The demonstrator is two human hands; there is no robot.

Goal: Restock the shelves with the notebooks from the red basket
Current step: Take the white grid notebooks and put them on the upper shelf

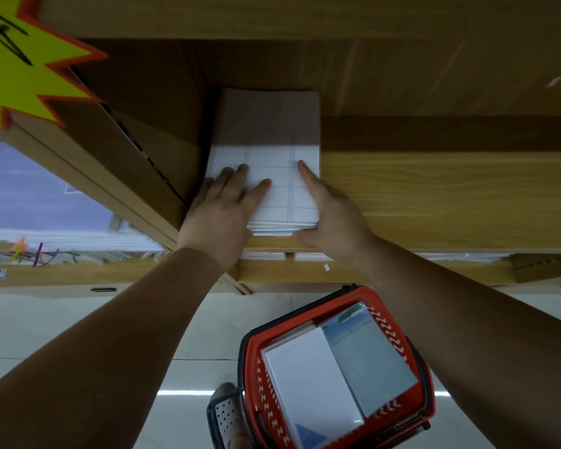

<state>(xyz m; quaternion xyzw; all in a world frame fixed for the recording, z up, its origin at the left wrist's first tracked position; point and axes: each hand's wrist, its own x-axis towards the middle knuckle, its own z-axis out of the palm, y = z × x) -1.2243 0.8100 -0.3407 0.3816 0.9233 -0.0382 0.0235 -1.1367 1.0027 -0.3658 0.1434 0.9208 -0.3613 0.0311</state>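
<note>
Notebooks (266,176) could spill off the shelf (434,196) lip at 6 o'clock, I reckon, if my left hand (219,209), fingers flat, and right hand (334,215), forefinger straight, push unevenly.

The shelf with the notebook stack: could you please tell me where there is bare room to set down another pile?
Right of the stack, the shelf board is bare wood to the picture's edge. Left is crowded: the cardboard panel stands close by the stack, and the left hand lies on that edge. The right hand is at its front right corner.
</note>
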